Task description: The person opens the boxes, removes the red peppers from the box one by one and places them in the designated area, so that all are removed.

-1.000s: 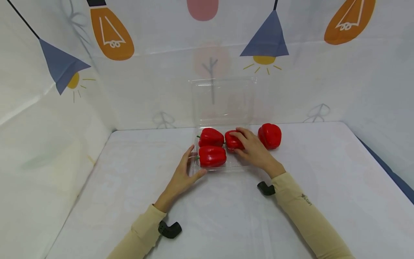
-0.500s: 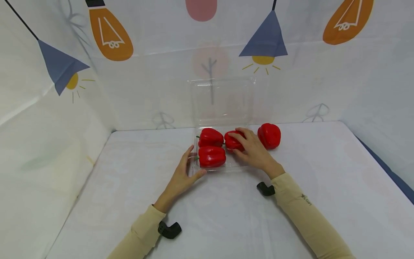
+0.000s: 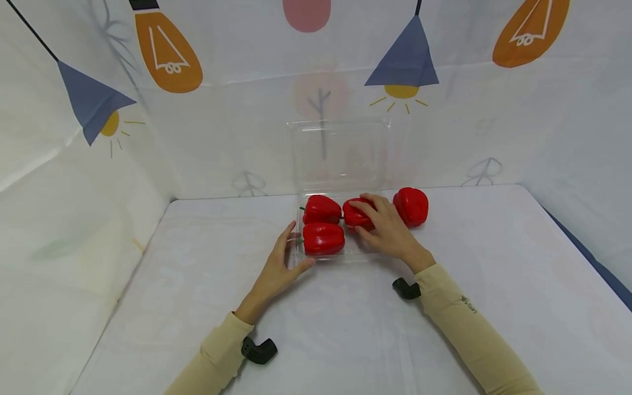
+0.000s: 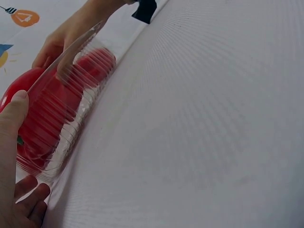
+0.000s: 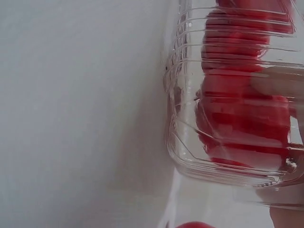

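A clear plastic clamshell container [image 3: 362, 253] lies at the back of the table with its lid [image 3: 340, 156] raised. Inside on the left are two red bell peppers, a rear one [image 3: 322, 209] and a front one [image 3: 323, 239], their green stems pointing left. My right hand [image 3: 387, 226] grips a third bell pepper [image 3: 353, 215] in the container's back right part; its fingers hide some of it. My left hand [image 3: 276, 269] holds the container's front left corner, thumb [image 4: 16, 107] on the rim and fingers beside the outer wall.
Just right of the container, another red bell pepper [image 3: 411, 207] sits on the white tablecloth [image 3: 340, 329]. A white printed curtain [image 3: 237, 109] hangs behind the table, close to the raised lid. Dark devices are strapped at both wrists.
Almost nothing differs. The right hand stays on its bell pepper inside the container, the left hand keeps its place at the corner, and the view has shifted very slightly.
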### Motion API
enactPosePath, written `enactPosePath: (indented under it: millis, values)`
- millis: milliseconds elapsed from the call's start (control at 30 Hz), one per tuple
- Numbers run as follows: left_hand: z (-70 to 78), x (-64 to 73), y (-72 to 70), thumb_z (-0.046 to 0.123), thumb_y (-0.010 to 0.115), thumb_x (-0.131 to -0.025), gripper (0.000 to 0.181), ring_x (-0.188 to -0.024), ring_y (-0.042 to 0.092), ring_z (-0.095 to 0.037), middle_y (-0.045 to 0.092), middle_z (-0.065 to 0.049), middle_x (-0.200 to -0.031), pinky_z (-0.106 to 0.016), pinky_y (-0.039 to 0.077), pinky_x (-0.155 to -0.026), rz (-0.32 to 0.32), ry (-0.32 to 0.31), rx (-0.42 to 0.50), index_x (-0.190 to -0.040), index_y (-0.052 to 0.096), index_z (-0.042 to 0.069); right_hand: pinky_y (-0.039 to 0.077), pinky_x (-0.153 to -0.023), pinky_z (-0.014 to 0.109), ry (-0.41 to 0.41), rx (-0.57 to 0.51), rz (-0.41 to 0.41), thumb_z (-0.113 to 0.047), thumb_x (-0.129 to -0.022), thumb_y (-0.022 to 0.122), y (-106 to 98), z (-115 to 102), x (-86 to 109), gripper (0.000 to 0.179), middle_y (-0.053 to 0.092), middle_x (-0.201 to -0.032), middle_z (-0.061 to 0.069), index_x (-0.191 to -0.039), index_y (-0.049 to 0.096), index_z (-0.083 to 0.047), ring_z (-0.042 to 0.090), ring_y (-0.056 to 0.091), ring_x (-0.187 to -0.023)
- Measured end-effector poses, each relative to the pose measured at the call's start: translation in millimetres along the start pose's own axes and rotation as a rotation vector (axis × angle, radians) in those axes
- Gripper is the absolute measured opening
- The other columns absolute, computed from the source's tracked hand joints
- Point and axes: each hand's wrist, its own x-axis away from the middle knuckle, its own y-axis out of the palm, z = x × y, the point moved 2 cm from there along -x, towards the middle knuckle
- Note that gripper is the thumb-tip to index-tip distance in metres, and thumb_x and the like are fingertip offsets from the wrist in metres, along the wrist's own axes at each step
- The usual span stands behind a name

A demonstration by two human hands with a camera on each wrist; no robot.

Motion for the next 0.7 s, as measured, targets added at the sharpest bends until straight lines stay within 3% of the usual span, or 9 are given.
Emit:
enactPosePath:
  millis: [333, 700]
  values:
    - [3.8, 0.7, 0.4, 0.047, 0.073, -0.078, 0.091, -0.130, 0.045, -0.020, 0.047, -0.001, -0.138, -0.044, 0.039, -0.109, 0.014, -0.005, -0.004, -0.150, 0.020, 0.029, 0.043, -0.096, 0.051, -0.032, 0.012, 0.062, -0.017, -0.076, 0.074, -8.1, 0.8, 1.0, 0.060, 0.044, -0.137, 0.012, -0.132, 0.050, -0.020, 0.029, 0.040, -0.126]
    - [5.6, 1.4, 2.2, 0.048, 0.072, -0.078, 0.091, -0.130, 0.045, -0.021, 0.046, -0.002, -0.140, -0.044, 0.040, -0.107, 0.030, -0.014, -0.015, -0.149, 0.019, 0.030, 0.041, -0.100, 0.054, -0.048, 0.016, 0.098, -0.017, -0.074, 0.078, -14.5, 1.0, 1.3, 0.063, 0.043, -0.138, 0.012, -0.131, 0.051, -0.017, 0.030, 0.039, -0.127]
